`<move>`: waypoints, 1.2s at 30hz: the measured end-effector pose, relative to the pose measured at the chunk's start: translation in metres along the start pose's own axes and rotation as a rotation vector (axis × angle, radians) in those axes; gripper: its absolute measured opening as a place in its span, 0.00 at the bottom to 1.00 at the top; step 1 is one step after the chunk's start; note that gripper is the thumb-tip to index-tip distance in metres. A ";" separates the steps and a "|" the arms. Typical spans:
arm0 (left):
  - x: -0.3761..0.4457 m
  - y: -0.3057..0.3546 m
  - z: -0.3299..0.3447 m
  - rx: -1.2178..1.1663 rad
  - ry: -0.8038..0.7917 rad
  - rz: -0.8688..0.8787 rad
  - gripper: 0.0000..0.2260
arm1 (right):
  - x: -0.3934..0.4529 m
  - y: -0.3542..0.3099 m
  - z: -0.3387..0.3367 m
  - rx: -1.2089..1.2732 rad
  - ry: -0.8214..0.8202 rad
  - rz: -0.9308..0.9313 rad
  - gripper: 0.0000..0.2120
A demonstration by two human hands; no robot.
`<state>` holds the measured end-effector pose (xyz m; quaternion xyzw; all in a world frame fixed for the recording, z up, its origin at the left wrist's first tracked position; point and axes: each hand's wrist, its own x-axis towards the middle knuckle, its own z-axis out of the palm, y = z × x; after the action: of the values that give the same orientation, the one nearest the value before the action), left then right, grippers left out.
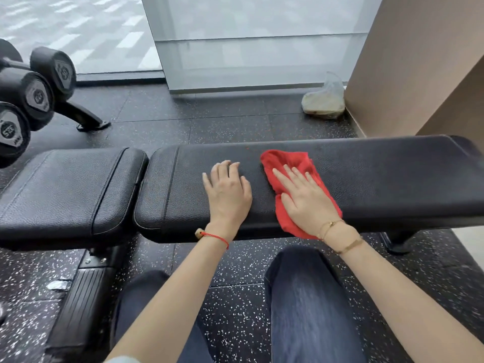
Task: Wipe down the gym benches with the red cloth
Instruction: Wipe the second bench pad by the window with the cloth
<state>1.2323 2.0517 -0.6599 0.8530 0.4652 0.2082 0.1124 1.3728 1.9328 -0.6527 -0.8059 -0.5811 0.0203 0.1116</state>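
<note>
Here the red cloth [293,176] lies spread on the long black pad of the gym bench [392,176], roughly at its middle, with one corner hanging over the near edge. The right hand [303,197] lies flat on it, fingers spread and straight, pressing it down rather than gripping it. The left hand [226,189] rests bare on the pad just beside the cloth, palm down and fingers loosely apart, holding nothing. The cloth looks soft, light and limp, so it will likely bunch or fold if pushed from one edge; a broad flat palm over its centre seems the best hold for dragging it. The textured vinyl probably gives mild friction. The shorter seat pad [68,189] sits to the left, and dumbbells [39,95] rest on a rack beyond it.
</note>
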 end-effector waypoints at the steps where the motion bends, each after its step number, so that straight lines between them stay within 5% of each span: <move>1: -0.001 0.004 0.003 0.000 -0.010 0.000 0.19 | -0.001 0.015 -0.003 0.001 0.008 0.054 0.27; 7: -0.005 0.011 0.011 0.031 0.016 -0.003 0.17 | 0.052 0.062 -0.017 -0.046 -0.018 0.343 0.27; 13: -0.003 0.010 0.014 0.031 0.058 -0.007 0.17 | 0.045 0.000 0.001 -0.052 -0.023 0.015 0.28; 18: -0.004 0.013 0.014 0.060 0.045 -0.016 0.17 | -0.006 0.024 -0.008 -0.023 0.001 -0.023 0.28; 27: -0.012 0.089 0.034 -0.022 0.001 0.078 0.18 | 0.028 0.120 -0.036 -0.026 -0.034 0.404 0.27; 36: -0.011 0.138 0.056 -0.014 -0.030 0.115 0.20 | -0.015 0.106 -0.031 0.006 -0.017 0.135 0.27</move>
<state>1.3560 1.9682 -0.6591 0.8804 0.4125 0.2047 0.1132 1.4719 1.8824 -0.6454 -0.8427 -0.5263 0.0365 0.1075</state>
